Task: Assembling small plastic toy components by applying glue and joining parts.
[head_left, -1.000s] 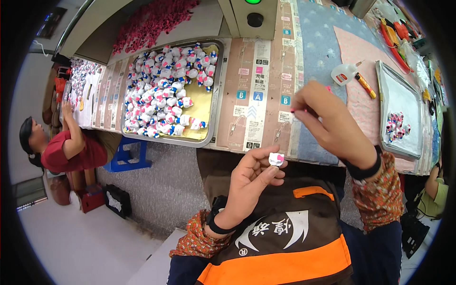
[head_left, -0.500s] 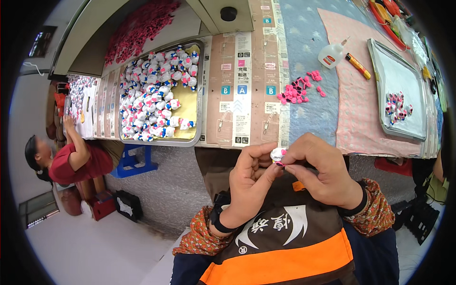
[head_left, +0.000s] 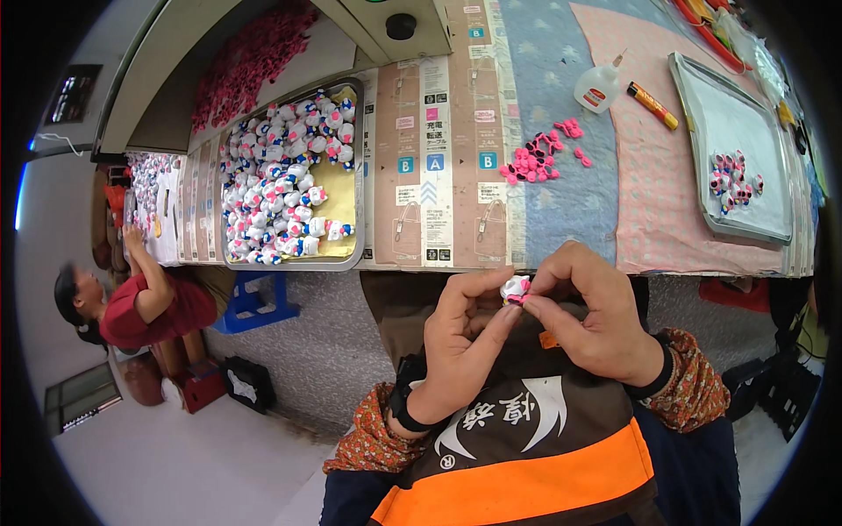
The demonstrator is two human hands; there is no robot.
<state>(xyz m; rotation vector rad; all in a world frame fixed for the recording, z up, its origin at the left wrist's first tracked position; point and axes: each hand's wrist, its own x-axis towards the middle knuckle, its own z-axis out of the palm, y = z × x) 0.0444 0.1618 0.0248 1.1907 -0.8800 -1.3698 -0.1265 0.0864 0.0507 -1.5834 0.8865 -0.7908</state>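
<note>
Between my two hands, just in front of the table edge, is a small white figurine (head_left: 512, 286) with pink on it. The thumb and fingers of my left hand (head_left: 458, 333) pinch it from the left. On its other side, my right hand (head_left: 598, 326) is closed in a pinch on a small pink piece (head_left: 519, 299), which touches the figurine's lower front. Fingertips hide part of both. Nearest on the table lies a loose group of small pink and black pieces (head_left: 531, 161). Beyond them stand a white glue bottle (head_left: 596, 89) with a thin tip and an orange-yellow tube (head_left: 652, 105).
A metal tray (head_left: 360, 188) of many white figurines sits at the left, beside a grey housing (head_left: 412, 44) with pink pieces inside. At the right, another tray (head_left: 745, 105) holds several small pieces. A co-worker in a red shirt (head_left: 158, 311) sits at far left, near a blue stool (head_left: 263, 302).
My right fingers have shifted slightly around the pink piece, and more of its pink side shows against the figurine. The whole view has tilted a little.
</note>
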